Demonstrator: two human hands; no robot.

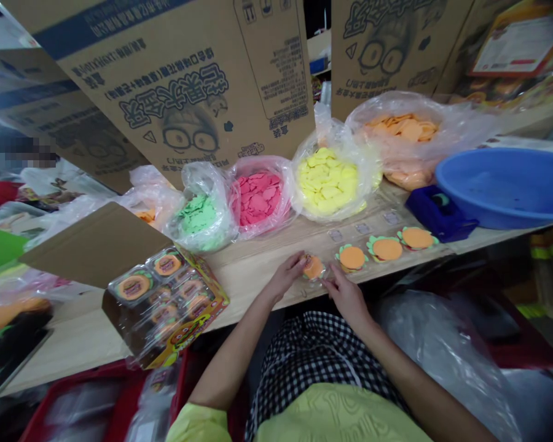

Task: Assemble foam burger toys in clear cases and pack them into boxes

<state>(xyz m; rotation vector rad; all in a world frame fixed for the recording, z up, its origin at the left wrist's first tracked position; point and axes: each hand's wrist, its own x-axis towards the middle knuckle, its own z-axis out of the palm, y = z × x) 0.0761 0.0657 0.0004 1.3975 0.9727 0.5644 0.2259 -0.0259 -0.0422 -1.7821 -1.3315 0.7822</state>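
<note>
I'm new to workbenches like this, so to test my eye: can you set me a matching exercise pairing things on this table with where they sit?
Things:
1. Orange disc
2. Pink discs
3. Blue basin
4. Box of clear trays

Places:
A. In a clear plastic bag
B. At the right end of the table
C. Between the left hand and right hand
D. On the table, left of the hands

Pairs: 1-C, 2-A, 3-B, 4-D
</note>
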